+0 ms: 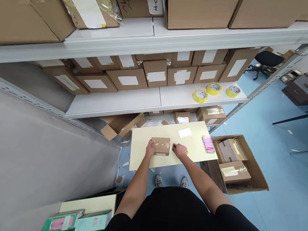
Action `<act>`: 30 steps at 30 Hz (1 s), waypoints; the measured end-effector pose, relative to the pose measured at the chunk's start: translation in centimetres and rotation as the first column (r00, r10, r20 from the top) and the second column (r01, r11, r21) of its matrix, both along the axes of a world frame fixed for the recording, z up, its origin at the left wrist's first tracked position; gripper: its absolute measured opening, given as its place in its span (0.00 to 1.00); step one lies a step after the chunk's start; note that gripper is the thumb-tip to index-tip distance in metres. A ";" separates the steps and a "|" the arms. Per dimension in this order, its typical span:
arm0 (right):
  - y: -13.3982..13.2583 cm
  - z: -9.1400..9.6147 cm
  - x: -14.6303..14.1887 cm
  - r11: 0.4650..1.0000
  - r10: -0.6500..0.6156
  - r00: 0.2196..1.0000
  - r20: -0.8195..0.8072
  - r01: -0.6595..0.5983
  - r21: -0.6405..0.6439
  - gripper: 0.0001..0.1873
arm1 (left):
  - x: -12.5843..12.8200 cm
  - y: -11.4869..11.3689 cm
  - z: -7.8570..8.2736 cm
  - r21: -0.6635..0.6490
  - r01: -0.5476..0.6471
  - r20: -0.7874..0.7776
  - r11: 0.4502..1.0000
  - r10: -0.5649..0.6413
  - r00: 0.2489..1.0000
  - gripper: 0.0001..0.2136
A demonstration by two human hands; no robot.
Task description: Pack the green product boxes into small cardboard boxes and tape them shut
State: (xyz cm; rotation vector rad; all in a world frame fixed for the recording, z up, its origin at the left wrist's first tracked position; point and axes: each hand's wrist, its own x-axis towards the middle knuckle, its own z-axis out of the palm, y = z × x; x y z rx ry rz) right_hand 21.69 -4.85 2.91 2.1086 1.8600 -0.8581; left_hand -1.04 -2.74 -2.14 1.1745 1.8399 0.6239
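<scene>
A small brown cardboard box (161, 151) lies on a pale yellow board, with clear tape across its top. My left hand (150, 147) grips the box's left end, fingers closed against it. Just right of the box, my right hand (180, 151) is closed around what looks like a tape dispenser (174, 147); its orange and black end faces the box, and a bit of yellow shows beside the hand. Most of the dispenser is hidden by the fingers. A white paper label (184, 132) lies on the board beyond my right hand.
The board (140, 160) also bears a blurred pink item (208, 144). Yellow tape rolls (200, 95) and labelled boxes stand on the shelf (121, 106) ahead. To the right, a large open carton (257, 184) holds several boxes. Green boxes (93, 222) sit at lower left.
</scene>
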 end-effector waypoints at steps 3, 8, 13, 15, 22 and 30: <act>-1.9 -2.9 3.4 0.983 -0.160 0.987 0.032 0.156 0.101 0.24 | -0.2 0.2 -0.4 -0.018 -0.008 0.015 1.000 0.009 1.000 0.23; -3.2 -6.0 10.3 0.971 -0.233 0.972 0.003 0.233 0.053 0.26 | -0.4 0.6 -1.0 -0.016 0.013 -0.009 1.000 -0.014 1.000 0.24; -3.2 -6.4 14.0 0.943 -0.332 0.943 -0.001 0.332 0.011 0.27 | -0.5 0.8 -1.4 -0.002 0.039 -0.012 0.999 -0.039 0.999 0.24; -3.2 -6.0 13.6 0.936 -0.351 0.936 -0.021 0.351 0.028 0.29 | -0.4 0.8 -1.5 -0.006 0.031 -0.005 1.000 -0.031 1.000 0.24; -1.7 -2.5 2.1 0.931 -0.254 0.846 -0.469 0.345 0.117 0.25 | -0.2 0.6 -1.6 -0.041 0.025 -0.013 0.999 -0.026 1.000 0.25; -1.9 0.2 -3.4 0.852 -0.375 0.600 -0.707 0.524 -0.007 0.36 | -1.3 -0.4 -0.6 0.097 0.036 0.312 0.995 -0.065 0.948 0.36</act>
